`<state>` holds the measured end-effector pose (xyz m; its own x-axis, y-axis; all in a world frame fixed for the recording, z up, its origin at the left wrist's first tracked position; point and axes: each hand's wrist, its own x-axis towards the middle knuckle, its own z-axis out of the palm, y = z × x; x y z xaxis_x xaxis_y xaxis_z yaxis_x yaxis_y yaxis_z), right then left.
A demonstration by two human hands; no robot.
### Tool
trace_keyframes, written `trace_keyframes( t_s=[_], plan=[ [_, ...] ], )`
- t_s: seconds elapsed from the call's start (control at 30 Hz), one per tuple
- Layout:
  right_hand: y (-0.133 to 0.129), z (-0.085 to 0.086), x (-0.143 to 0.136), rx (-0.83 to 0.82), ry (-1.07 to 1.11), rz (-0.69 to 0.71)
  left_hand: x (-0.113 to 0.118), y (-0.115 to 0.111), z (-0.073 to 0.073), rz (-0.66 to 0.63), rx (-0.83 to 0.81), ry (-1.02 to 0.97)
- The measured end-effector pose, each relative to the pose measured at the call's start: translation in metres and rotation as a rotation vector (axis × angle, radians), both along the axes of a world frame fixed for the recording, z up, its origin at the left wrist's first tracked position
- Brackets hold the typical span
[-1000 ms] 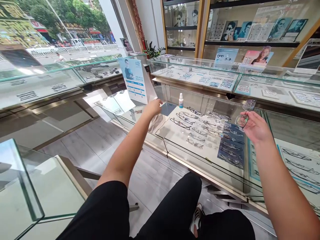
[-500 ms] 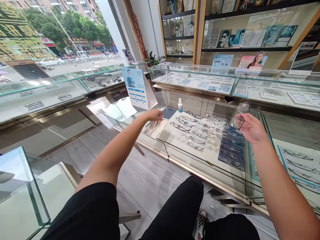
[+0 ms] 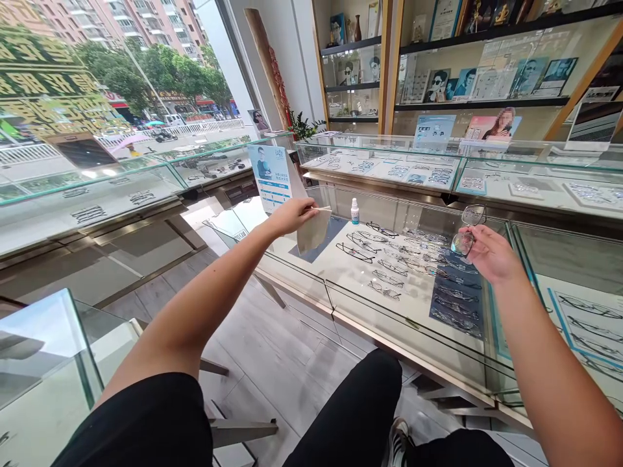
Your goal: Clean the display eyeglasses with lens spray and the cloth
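Observation:
My left hand (image 3: 292,216) pinches a thin beige cloth (image 3: 313,233) by its upper edge, and the cloth hangs over the left part of the glass counter (image 3: 282,267). On the right, my right hand (image 3: 492,251) holds a pair of thin-framed eyeglasses (image 3: 462,243) raised above the counter, one lens above the other. A small white spray bottle with a blue label (image 3: 355,213) stands upright between my hands. Several pairs of glasses (image 3: 384,264) lie in rows under or on the glass; which of the two I cannot tell.
Behind my left hand stands a blue and white sign (image 3: 272,178). More glass display cases (image 3: 379,170) run along the back and left. A glass-topped table (image 3: 39,350) is at the lower left, and a stool leg (image 3: 243,431) shows below.
My left hand has lifted the cloth up from the counter top. The right hand still holds the eyeglasses in nearly the same place. The view has shifted slightly.

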<state>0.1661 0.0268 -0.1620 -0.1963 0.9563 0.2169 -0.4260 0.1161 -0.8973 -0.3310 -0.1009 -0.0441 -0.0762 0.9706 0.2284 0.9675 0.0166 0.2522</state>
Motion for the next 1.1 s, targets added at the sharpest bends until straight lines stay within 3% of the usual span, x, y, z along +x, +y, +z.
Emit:
trace_keyframes(
  t_s=[0.1,0.2,0.3,0.4,0.5,0.63,0.8,0.97,1.1],
  plan=[
    [0.0,0.0,0.0,0.002,-0.009,0.011,0.025,-0.005,0.025,-0.057,0.117,0.023],
    [0.001,0.001,0.0,-0.003,-0.004,0.009,0.056,-0.004,0.05,-0.17,0.241,-0.082],
    [-0.001,0.004,-0.001,-0.005,0.012,0.005,0.092,0.0,0.066,-0.272,0.146,-0.138],
    [-0.003,0.007,-0.002,0.0,0.022,0.009,0.125,0.01,0.069,-0.307,0.07,-0.156],
    [-0.005,0.011,-0.004,0.012,0.027,0.028,0.155,0.027,0.062,-0.351,0.1,-0.206],
    [-0.009,0.016,-0.008,0.043,0.02,0.051,0.188,0.06,0.042,-0.387,0.099,-0.311],
    [-0.016,0.024,-0.014,0.049,0.016,0.094,0.224,0.099,0.015,-0.376,0.035,-0.665],
    [-0.022,0.026,-0.023,0.054,-0.01,0.138,0.254,0.119,-0.016,-0.352,0.089,-0.965],
    [-0.023,0.022,-0.028,0.095,-0.099,0.137,0.266,0.128,-0.041,-0.367,0.064,-1.168]
  ],
)
